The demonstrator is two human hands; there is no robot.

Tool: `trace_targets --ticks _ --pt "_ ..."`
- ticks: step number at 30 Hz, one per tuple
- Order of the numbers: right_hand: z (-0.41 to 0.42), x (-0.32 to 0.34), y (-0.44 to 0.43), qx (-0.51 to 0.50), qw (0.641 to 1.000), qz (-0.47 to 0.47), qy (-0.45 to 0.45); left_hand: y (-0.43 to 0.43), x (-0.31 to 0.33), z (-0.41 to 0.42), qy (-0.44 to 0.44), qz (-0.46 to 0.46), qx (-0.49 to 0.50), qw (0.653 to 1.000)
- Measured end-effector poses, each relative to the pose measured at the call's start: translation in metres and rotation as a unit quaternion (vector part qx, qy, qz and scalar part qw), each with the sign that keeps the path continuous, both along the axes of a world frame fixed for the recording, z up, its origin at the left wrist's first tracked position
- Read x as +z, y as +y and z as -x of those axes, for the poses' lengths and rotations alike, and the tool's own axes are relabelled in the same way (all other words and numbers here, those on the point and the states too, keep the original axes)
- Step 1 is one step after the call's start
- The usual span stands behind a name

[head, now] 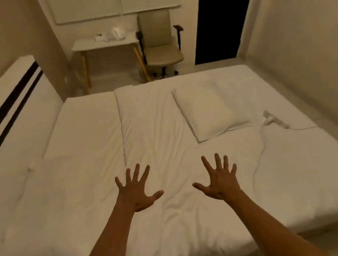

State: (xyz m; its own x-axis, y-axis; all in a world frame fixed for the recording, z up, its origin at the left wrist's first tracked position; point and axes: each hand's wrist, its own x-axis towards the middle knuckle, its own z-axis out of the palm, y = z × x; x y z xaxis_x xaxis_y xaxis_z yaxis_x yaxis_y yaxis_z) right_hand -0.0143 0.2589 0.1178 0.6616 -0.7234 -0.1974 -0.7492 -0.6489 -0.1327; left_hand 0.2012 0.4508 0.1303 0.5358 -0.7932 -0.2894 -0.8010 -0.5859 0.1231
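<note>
A wide bed (87, 123) with white bedding fills most of the view. A rumpled white duvet (82, 199) covers its near half. A white pillow (211, 110) lies askew right of centre. My left hand (135, 192) and my right hand (220, 180) are stretched out side by side over the duvet, palms down, all fingers spread wide and straight. Neither holds anything. Whether they touch the fabric I cannot tell.
A mattress with black stripes (5, 109) leans on the left wall. Beyond the bed stand a small white table (103, 43) with items on it and an office chair (162, 51). A dark doorway (220, 13) opens at the back right. A wall (315, 38) bounds the right.
</note>
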Motion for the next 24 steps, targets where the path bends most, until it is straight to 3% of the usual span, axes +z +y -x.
trace_targets --ticks 10,20,24 --pt "0.267 0.073 -0.146 -0.193 0.979 0.056 -0.035 -0.249 0.069 0.213 0.006 0.087 -0.224 0.971" --pt "0.538 0.141 -0.262 -0.398 0.909 0.121 -0.019 -0.476 0.113 0.468 0.038 0.156 -0.418 0.894" --pt "0.629 0.157 -0.298 -0.449 0.885 0.124 -0.001 -0.547 0.122 0.562 0.039 0.141 -0.471 0.87"
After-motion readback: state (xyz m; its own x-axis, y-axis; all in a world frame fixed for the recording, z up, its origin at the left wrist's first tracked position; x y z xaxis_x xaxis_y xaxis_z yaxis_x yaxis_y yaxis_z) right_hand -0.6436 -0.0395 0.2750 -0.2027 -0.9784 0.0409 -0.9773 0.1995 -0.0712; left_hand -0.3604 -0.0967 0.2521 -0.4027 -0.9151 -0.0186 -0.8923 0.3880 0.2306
